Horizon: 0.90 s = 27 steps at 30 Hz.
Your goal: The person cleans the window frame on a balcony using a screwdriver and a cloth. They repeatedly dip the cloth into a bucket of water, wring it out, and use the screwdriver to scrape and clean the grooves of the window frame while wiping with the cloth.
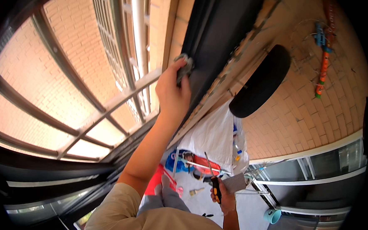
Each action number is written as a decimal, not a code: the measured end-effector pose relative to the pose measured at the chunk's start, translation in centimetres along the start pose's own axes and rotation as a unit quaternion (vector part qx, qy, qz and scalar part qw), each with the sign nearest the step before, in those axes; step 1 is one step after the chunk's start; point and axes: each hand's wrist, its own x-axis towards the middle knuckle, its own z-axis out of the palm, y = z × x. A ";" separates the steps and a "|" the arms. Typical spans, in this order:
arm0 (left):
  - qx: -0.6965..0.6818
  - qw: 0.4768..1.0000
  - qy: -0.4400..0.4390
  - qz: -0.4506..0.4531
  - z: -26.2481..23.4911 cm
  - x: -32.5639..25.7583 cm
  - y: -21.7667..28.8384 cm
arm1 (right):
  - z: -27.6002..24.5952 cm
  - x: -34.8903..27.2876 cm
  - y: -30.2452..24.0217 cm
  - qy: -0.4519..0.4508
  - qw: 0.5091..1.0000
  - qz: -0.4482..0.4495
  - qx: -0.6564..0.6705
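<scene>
My left hand (173,89) is raised to the dark window frame (215,41), its fingers closed round a crumpled grey wad (186,67) that looks like a rag or steel wool. The wad touches the frame's edge. Lower down, at my right side, my right hand (228,200) grips a screwdriver (216,188) with a black and yellow handle, its shaft pointing up. A flat grey piece with a fine mesh-like pattern (235,182) is held in the same hand. Part of the fingers is hidden behind these two things.
Metal window bars (96,116) stand at the left. A long black rounded object (262,81) juts before the brick wall (304,121). A white sheet (208,137) covers things below it. On the floor are a brush (195,192) and a teal bucket (272,216).
</scene>
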 end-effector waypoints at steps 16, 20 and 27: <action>0.140 0.981 -0.113 -0.073 -0.6 -11.7 -11.4 | -1.0 0.8 0.2 -0.006 1.000 -0.001 0.015; 0.163 0.968 -0.154 -0.113 -0.2 -13.5 -12.7 | -1.4 0.4 1.7 0.019 0.999 0.009 0.026; 0.026 0.954 -0.179 -0.240 -2.0 -20.1 -15.0 | -2.6 -0.9 1.3 0.009 0.999 -0.016 0.030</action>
